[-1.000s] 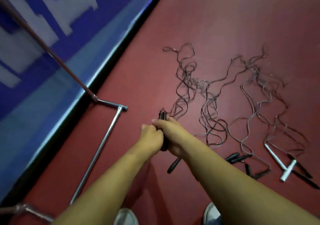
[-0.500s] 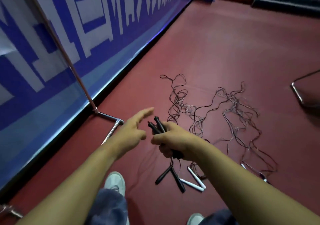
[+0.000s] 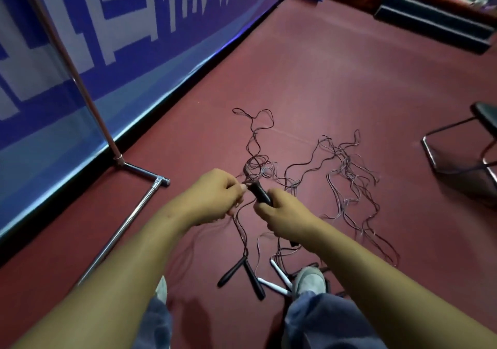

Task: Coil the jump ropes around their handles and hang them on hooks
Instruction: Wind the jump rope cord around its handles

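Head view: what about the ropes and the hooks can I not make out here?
- Hooks: none in head view; the pole is cut off by the top edge.
- Handles: lower ends hidden in the right hand.
- Cords: too thin and tangled to count.
- White handles: partly hidden by a shoe.

Dark red floor [image 3: 336, 74], blue banner [image 3: 166, 61], white lettering [image 3: 40, 71], black handles [image 3: 232, 273], white handles [image 3: 279, 270]
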### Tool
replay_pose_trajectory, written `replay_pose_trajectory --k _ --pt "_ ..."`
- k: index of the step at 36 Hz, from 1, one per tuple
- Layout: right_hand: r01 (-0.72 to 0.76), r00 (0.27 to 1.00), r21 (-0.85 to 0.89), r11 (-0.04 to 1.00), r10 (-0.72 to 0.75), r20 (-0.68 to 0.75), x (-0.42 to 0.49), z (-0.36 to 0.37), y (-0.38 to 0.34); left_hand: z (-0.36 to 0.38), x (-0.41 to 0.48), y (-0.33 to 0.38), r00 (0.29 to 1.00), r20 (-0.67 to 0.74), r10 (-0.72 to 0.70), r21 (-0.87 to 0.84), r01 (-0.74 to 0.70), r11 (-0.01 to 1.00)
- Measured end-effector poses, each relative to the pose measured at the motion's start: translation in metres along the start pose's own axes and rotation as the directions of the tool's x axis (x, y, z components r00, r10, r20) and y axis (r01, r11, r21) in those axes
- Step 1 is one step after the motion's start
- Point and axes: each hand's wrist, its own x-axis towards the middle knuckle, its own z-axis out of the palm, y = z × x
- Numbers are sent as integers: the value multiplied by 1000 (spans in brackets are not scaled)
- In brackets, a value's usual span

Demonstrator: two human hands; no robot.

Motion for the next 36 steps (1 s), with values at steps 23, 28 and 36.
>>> replay_pose_trajectory --k 23,28,36 --pt "30 972 945 327 211 -104 51 -32 39 82 27 26 885 -141 443 432 -348 832" --pt "51 989 951 305 114 -89 50 -31 39 87 29 17 884 -97 457 589 -319 742" --pt "122 975 763 634 66 -212 50 -27 45 79 29 20 993 -79 84 112 -75 991"
